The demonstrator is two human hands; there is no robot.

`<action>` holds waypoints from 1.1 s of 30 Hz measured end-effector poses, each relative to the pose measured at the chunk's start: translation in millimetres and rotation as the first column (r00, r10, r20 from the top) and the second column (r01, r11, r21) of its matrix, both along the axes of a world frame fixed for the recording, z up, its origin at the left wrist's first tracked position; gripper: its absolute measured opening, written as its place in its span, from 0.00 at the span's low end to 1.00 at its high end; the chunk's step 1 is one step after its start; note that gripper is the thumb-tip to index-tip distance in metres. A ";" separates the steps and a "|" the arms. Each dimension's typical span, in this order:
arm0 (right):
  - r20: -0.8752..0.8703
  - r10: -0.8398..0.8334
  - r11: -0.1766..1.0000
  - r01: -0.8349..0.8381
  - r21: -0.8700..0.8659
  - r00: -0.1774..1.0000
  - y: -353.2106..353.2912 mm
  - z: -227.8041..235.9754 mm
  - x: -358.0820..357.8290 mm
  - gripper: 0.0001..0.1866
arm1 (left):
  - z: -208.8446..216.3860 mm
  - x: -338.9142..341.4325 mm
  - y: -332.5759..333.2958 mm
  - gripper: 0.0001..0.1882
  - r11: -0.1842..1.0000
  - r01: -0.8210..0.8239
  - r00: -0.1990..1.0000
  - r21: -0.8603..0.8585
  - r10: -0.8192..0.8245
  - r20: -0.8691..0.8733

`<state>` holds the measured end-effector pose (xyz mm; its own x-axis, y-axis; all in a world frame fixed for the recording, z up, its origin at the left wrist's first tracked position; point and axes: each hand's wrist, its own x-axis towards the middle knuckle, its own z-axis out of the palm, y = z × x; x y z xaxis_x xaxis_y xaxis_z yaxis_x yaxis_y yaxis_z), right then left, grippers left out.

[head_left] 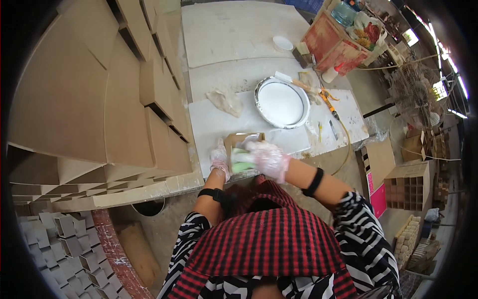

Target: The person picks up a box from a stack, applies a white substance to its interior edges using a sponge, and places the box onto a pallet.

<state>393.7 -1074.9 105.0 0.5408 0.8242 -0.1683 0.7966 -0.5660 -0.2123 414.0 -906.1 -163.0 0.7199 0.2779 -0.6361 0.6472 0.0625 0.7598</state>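
Note:
A small open brown box point(230, 141) sits at the near edge of the white-smeared worktable. My left hand point(219, 158), in a thin clear glove, grips its left side. Over the box, my right hand point(271, 158), also gloved and white-stained, is closed on a pale green pad point(242, 160), slightly blurred; its exact kind is unclear. The box's inside is mostly hidden by this hand. Just beyond stands a round tub point(282, 103) of white liquid, with a wide brush point(298, 84) lying across its far right rim.
Tall stacks of brown boxes point(64, 84) rise on the left. Right of the tub lie an orange air gun point(328, 102) with a hose, a yellow knife point(319, 132) and a crumpled plastic bag point(225, 102) on the other side. A fan point(416, 92) stands at right.

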 end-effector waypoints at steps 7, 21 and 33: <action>0.016 -0.282 0.959 0.281 0.044 0.959 9.1 10.6 65.2 0.17 | 22.2 -7.1 0.7 0.31 0.982 0.020 1.000 0.189 -0.023 0.010; 0.085 -0.218 0.959 0.197 0.204 0.972 -8.4 0.3 56.6 0.20 | 40.8 3.0 3.7 0.38 0.932 0.123 0.988 0.342 -0.080 -0.135; -0.106 -0.457 0.884 0.465 0.057 0.883 -72.1 -29.3 -23.9 0.22 | 30.4 -1.1 1.1 0.39 0.913 0.104 0.991 0.394 -0.060 -0.121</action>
<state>369.8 -1147.0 75.7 0.8490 0.4977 -0.1772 0.4259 -0.8433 -0.3277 412.9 -905.0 -132.6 0.6866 0.4668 -0.5574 0.7140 -0.2878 0.6383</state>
